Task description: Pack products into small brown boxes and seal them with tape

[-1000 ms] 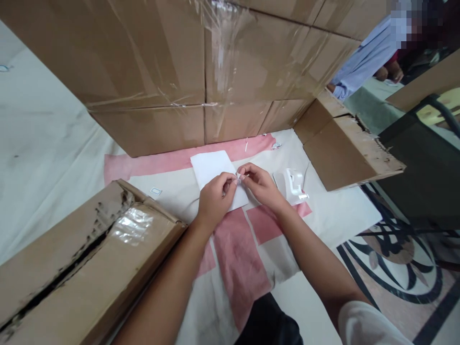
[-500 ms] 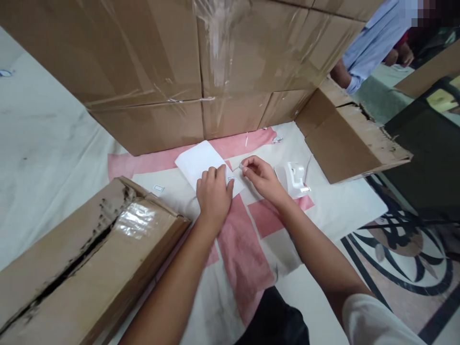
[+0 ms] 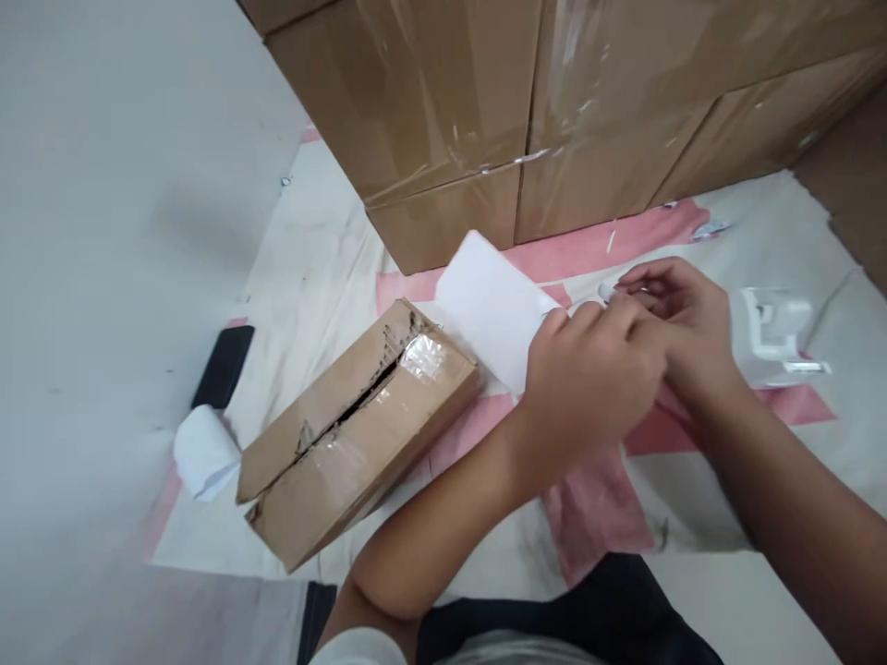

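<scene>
Both hands meet over the pink-and-white cloth [image 3: 596,517], fingers close together. My right hand [image 3: 693,323] is pinched at a small whitish piece [image 3: 606,293], whose kind I cannot make out. Across the front of it lies my left hand [image 3: 596,379], fingers curled; whatever they grip is hidden from above. A folded white paper [image 3: 485,300] lies flat just left of my left hand, its right edge partly covered. Beside my right wrist stands a white tape dispenser [image 3: 762,346].
Large taped cardboard boxes [image 3: 443,102] rise behind the paper. A long, torn-edged carton [image 3: 360,434] lies on the left. Further left are a black phone-like slab [image 3: 223,367] and a crumpled white paper [image 3: 204,453], beside a pale wall [image 3: 125,231].
My left hand has left the paper and come up to my right hand. The view has swung left, bringing the black slab and crumpled paper into sight.
</scene>
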A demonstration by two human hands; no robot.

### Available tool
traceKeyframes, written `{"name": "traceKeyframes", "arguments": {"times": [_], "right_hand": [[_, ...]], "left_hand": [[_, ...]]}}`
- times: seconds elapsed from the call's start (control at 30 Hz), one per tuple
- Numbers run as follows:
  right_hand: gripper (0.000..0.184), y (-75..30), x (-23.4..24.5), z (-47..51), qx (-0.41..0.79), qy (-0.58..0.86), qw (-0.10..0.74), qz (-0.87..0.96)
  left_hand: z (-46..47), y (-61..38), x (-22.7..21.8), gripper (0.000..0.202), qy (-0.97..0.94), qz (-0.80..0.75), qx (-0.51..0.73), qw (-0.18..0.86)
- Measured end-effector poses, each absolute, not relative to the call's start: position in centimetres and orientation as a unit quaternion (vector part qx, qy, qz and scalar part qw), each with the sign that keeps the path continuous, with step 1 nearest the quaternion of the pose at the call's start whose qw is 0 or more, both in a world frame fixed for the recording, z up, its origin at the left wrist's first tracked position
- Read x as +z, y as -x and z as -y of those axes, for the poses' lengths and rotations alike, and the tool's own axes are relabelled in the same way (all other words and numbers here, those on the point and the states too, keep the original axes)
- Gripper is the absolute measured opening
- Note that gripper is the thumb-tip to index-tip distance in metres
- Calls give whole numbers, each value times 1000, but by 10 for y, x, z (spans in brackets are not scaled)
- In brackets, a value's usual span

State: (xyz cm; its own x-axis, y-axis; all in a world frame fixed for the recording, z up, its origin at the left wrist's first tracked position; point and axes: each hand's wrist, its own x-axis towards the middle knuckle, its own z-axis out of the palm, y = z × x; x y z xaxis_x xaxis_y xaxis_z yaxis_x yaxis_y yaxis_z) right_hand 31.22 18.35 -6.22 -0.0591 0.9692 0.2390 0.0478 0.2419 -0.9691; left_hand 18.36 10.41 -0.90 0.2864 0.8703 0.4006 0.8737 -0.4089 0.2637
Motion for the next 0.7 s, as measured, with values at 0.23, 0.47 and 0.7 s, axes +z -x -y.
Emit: {"name": "traceKeyframes", "arguments": {"times": [0.23, 0.47, 0.7], "right_hand": [[25, -305, -57, -163, 399, 399, 508, 651], [16, -292, -54, -139, 392, 337, 458, 723], [11, -258, -30, -85, 471, 270, 466, 699]], "left_hand": [[-32, -112, 34, 67, 642, 740, -179, 91], [38, -34, 11, 105, 669, 741, -16, 55], [62, -23, 13, 90, 712, 698, -29, 66]]}}
